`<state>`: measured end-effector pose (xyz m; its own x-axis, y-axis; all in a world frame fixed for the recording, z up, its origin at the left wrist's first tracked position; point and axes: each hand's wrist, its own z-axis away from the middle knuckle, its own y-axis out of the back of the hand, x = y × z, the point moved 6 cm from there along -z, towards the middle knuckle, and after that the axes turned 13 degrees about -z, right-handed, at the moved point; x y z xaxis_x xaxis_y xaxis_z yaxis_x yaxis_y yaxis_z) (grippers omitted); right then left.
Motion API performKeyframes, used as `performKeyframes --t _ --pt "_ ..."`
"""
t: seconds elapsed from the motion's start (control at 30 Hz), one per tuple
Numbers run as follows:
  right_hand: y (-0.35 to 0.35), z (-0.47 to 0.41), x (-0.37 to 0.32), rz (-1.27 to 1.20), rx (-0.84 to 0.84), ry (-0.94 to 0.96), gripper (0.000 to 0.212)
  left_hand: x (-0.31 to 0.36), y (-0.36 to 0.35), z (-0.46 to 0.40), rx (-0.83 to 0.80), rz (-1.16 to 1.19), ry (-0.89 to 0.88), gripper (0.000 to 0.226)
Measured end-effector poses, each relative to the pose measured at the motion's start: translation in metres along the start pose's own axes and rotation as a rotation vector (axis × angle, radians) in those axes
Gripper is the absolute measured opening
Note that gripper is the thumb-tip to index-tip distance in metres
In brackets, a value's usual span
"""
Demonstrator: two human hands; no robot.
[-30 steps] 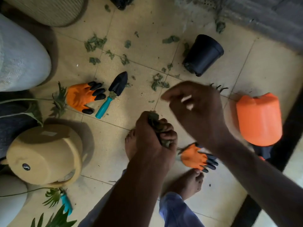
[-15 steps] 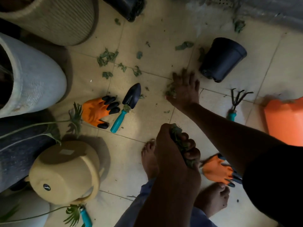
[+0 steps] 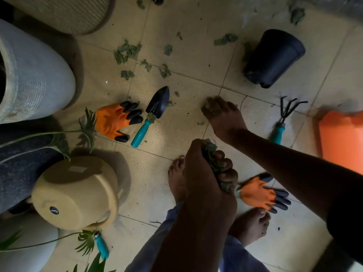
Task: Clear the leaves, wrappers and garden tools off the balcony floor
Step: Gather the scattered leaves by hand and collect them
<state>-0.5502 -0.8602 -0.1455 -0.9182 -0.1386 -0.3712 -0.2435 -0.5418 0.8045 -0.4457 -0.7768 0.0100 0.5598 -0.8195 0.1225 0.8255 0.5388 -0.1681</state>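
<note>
My left hand point(image 3: 204, 171) grips a wad of green leaves point(image 3: 213, 158) above my feet. My right hand point(image 3: 222, 112) is down on the tiles with its fingers curled round a few leaf scraps. More torn leaves point(image 3: 127, 52) lie scattered on the floor farther back. A black trowel with a teal handle point(image 3: 152, 112) lies beside an orange clawed glove point(image 3: 115, 120). A small black rake point(image 3: 284, 118) lies to the right. A second orange glove point(image 3: 261, 193) lies by my right foot.
A black pot point(image 3: 275, 57) lies tipped at the back right and an orange container point(image 3: 343, 138) at the right edge. A beige pot point(image 3: 76, 191) lies overturned at the left among large planters point(image 3: 33, 79). Another teal handle point(image 3: 102, 247) shows near the bottom.
My right hand went from mid-air down to the tiles and curled its fingers over leaf scraps. My left hand keeps its wad of leaves. The view shifted slightly.
</note>
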Motion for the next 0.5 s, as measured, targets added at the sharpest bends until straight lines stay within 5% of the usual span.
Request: performKeyframes --t 0.5 --pt "0.004 0.002 0.013 0.074 -0.049 0.121 0.026 0.0 -0.014 0.024 -0.032 0.025 0.098 0.022"
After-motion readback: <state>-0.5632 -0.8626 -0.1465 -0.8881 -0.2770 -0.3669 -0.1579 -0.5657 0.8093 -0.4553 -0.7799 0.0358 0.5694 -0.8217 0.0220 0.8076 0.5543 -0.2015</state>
